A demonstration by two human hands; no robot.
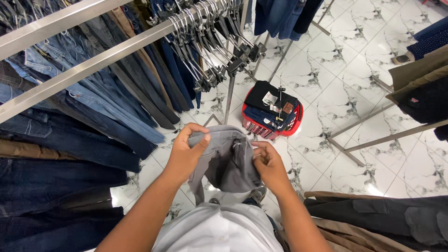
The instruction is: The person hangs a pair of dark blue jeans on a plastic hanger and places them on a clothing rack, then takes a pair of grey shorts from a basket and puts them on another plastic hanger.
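A grey pair of trousers [228, 163] hangs bunched between both my hands in front of my chest. My left hand [186, 151] grips its upper left edge, thumb on top of the cloth. My right hand [267, 165] pinches the waistband on the right side, fingers curled into the fabric. The lower part of the garment droops toward my white shirt.
A metal rack [93, 60] with hanging jeans and several empty clip hangers [210, 46] runs across the upper left. A red basket [293, 125] filled with folded dark clothes stands on the marble floor ahead. More racks of trousers stand at right [420, 88] and lower right [382, 219].
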